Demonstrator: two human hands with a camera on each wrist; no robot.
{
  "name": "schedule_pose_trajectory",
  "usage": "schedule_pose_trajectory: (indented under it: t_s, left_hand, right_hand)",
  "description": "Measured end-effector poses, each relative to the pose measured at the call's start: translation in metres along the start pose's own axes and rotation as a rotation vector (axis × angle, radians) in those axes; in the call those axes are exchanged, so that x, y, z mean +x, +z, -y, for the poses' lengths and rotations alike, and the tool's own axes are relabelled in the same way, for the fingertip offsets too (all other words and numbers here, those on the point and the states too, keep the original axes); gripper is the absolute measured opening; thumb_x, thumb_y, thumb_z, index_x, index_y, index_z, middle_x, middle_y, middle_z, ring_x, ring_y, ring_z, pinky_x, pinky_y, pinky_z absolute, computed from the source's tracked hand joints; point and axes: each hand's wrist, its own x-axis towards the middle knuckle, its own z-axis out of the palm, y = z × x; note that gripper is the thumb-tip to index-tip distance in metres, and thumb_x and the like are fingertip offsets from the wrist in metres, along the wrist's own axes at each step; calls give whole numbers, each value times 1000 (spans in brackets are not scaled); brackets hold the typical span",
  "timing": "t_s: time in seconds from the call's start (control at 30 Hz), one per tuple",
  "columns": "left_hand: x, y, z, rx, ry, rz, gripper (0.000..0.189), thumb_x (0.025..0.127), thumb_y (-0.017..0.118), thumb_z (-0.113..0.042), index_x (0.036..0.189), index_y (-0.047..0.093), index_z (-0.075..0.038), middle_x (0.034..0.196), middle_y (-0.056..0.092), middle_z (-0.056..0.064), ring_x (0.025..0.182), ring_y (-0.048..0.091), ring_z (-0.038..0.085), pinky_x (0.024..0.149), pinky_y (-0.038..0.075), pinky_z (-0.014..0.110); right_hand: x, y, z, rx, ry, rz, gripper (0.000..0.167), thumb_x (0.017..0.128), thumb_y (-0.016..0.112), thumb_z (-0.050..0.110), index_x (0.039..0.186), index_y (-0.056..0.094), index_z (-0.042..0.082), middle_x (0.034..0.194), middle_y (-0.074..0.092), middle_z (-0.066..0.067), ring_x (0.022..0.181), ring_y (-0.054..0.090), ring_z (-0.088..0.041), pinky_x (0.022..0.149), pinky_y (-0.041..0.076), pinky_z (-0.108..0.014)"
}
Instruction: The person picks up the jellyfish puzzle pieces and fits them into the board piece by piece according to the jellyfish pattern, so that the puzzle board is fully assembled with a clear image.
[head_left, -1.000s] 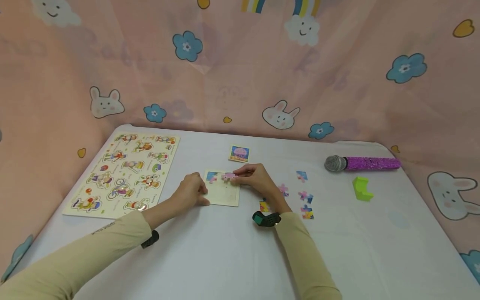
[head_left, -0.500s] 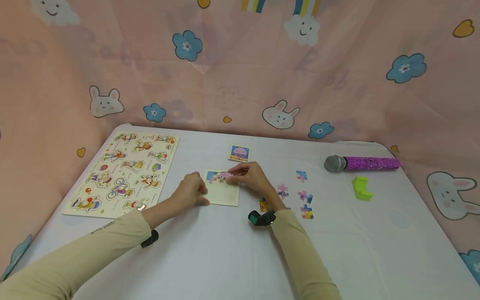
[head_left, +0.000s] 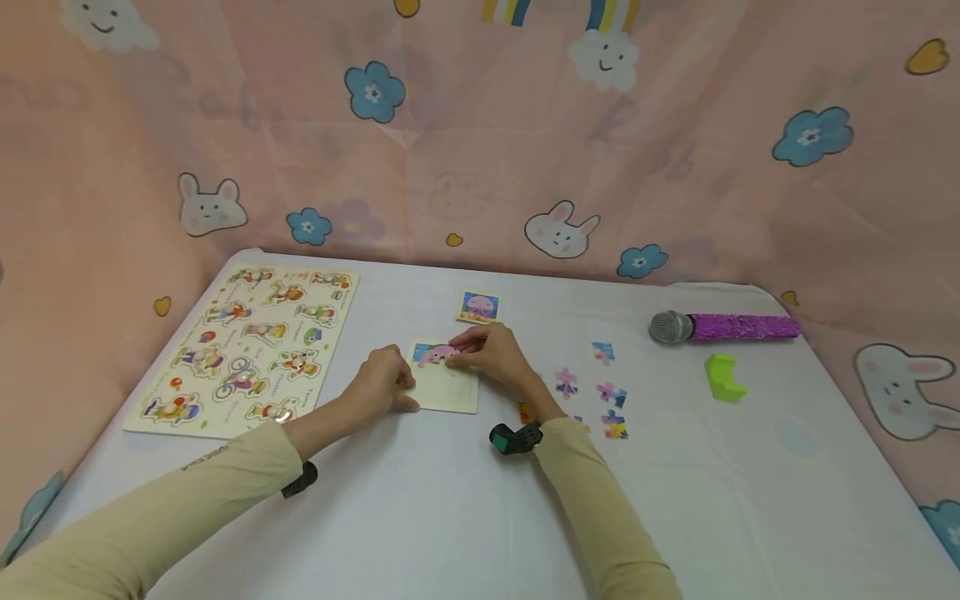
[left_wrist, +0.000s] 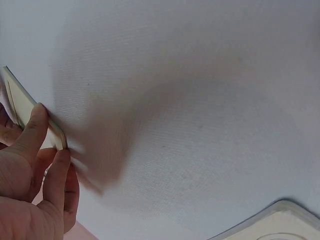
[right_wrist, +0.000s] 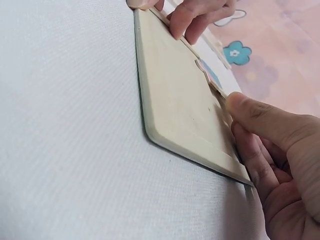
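Pink piece, shifted leftward across tray, is pinched by right hand, tray's edge gripped by left hand.

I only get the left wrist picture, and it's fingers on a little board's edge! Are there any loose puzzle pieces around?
Observer: Yes, loose puzzle pieces lie off to the right of the right hand.
Operator: Ooh! Is any piece on the little board?
Observer: A blue-and-pink piece sits in the far left corner of the small board.
Operator: Is there a picture to copy?
Observer: Maybe: a small card showing a pink jellyfish-like creature lies just beyond the board.
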Motion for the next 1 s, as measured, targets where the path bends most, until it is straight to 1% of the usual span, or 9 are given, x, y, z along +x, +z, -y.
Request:
schedule_pose_trajectory:
  t_s: [0.1,0.27,0.33,0.47,0.73,0.87,1.0]
  left_hand:
    - [1,1,-1,5,-2,0,29,60,89,-1,82,72,7,77,54,5,74,52,18,66,46,28]
    - [1,1,-1,9,6,-5,29,59,89,-1,82,72,7,77,54,5,73,52,18,66,46,28]
    - [0,1,-1,11,7,-5,29,59,89,-1,82,72,7,77,54,5,73,52,18,66,46,28]
    - [0,1,0,16,6,-4,29,59,89,-1,81,72,7,77,54,6,74,52,18,67,47,29]
    - [0,0,-1,4,25,-11,28,60,88,0,81,72,7,77,54,6,74,52,18,66,46,29]
    - [0,0,0,3,30,-14,28,59,88,0,81,72,8,77,54,6,73,51,18,66,46,28]
    - [0,0,-1,2,26,-12,29,60,88,0,82,72,8,78,54,6,74,52,18,66,46,29]
  right_hand:
    - [1,0,3,-67,2,5,25,78,80,17,98,75,4,82,70,-3,70,58,-12,63,46,-20]
    - [2,0,11,-158,53,30,24,77,81,17,97,75,4,78,67,-2,69,53,-13,61,42,-20]
    - [2,1,14,-183,76,36,24,77,81,18,97,75,5,77,66,-1,69,52,-13,60,41,-19]
    - [3,1,16,-205,95,41,23,77,81,17,96,75,6,78,66,-1,70,53,-13,60,42,-18]
    - [2,1,17,-177,120,27,26,75,83,15,96,73,5,79,64,-2,71,55,-13,62,43,-19]
    - [1,0,15,-133,123,15,27,74,83,14,97,72,5,81,65,-3,72,56,-14,64,44,-19]
    - [0,-2,11,-55,102,4,26,75,82,10,98,71,3,84,65,-5,74,57,-14,66,46,-19]
